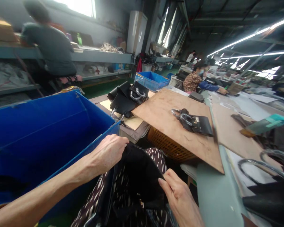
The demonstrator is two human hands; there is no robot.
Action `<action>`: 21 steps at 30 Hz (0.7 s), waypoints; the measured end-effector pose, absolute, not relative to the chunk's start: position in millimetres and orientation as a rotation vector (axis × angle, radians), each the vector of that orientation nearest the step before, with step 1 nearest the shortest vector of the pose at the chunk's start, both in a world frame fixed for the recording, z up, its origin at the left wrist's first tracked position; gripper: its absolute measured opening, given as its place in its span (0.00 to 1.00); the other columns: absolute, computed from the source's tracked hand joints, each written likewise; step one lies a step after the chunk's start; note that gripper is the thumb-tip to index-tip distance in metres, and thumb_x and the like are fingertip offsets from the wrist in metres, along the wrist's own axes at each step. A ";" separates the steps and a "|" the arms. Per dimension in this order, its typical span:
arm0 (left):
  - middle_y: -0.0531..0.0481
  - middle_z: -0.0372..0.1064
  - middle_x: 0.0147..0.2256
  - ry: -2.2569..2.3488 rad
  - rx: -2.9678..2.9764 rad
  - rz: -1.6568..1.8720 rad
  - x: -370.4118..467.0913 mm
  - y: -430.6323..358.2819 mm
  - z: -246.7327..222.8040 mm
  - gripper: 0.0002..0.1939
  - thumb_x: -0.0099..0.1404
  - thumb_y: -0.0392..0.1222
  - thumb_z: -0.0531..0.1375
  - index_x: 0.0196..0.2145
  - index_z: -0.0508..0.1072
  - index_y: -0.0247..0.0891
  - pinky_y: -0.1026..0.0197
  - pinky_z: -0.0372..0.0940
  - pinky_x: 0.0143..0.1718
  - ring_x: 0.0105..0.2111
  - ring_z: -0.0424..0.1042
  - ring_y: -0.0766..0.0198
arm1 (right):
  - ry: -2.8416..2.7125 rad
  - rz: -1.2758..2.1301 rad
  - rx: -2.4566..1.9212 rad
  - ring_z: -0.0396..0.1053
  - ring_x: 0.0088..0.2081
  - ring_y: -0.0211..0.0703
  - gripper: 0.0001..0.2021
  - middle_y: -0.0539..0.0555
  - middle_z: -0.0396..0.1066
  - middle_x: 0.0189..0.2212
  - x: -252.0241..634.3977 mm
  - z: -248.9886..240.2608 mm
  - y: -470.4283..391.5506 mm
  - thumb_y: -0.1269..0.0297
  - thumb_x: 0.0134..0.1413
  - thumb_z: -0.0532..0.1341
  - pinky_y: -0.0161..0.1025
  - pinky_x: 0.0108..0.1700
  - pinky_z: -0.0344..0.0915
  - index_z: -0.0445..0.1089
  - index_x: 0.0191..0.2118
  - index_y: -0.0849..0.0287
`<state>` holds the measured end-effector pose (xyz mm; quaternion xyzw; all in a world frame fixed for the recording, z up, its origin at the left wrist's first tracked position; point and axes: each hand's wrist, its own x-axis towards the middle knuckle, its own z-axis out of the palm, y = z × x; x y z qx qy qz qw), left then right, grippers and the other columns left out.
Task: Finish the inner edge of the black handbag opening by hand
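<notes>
A black bag [142, 176] lies across the patterned cloth on my lap, its dark opening facing up. My left hand [110, 153] is closed on the bag's upper left edge. On the right side of the opening, my right hand [180, 195] pinches the rim between thumb and fingers. A small gold-coloured metal piece shows low on the bag. Its lower part is dark and hard to make out.
To the left stands a large blue bin [49, 126]. A brown board [180, 116] at the right carries a black bag [198, 124]. More black bags [125, 99] lie behind. Another bag [269, 195] sits at the right edge. People work farther back.
</notes>
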<state>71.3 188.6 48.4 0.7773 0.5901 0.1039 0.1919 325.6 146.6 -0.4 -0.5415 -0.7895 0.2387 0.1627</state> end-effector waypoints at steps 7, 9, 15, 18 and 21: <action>0.52 0.62 0.20 1.675 2.179 0.307 75.9 182.2 45.4 0.10 0.61 0.36 0.47 0.27 0.67 0.37 0.66 0.49 0.22 0.19 0.61 0.68 | -2.424 0.197 -1.742 0.70 0.31 0.43 0.06 0.49 0.70 0.30 316.5 5.2 157.8 0.61 0.57 0.53 0.35 0.28 0.60 0.66 0.37 0.52; 0.51 0.63 0.21 1.656 2.182 0.303 77.9 179.7 45.2 0.11 0.61 0.36 0.47 0.28 0.68 0.37 0.66 0.50 0.23 0.21 0.63 0.67 | -2.431 0.162 -1.839 0.71 0.31 0.45 0.05 0.49 0.72 0.28 303.2 17.0 164.1 0.63 0.57 0.53 0.36 0.28 0.59 0.67 0.35 0.52; 0.50 0.63 0.21 1.650 2.208 0.290 83.1 175.8 44.7 0.12 0.63 0.37 0.47 0.27 0.67 0.37 0.66 0.50 0.23 0.21 0.64 0.67 | -2.576 -0.032 -1.723 0.71 0.27 0.45 0.07 0.49 0.73 0.23 268.5 37.5 196.0 0.64 0.58 0.53 0.35 0.25 0.54 0.68 0.32 0.52; 0.50 0.63 0.20 1.663 2.211 0.284 83.3 176.6 44.3 0.12 0.63 0.37 0.47 0.26 0.66 0.38 0.66 0.49 0.22 0.19 0.63 0.67 | -2.676 -0.129 -1.579 0.71 0.26 0.44 0.06 0.49 0.72 0.22 262.1 34.7 209.8 0.64 0.58 0.54 0.34 0.24 0.51 0.67 0.32 0.52; 0.50 0.63 0.19 1.677 2.222 0.286 84.1 178.1 43.9 0.12 0.62 0.37 0.47 0.25 0.66 0.38 0.65 0.48 0.20 0.19 0.63 0.66 | -2.719 -0.167 -1.538 0.71 0.25 0.44 0.07 0.49 0.72 0.21 261.9 29.2 217.2 0.64 0.57 0.54 0.34 0.24 0.50 0.67 0.29 0.53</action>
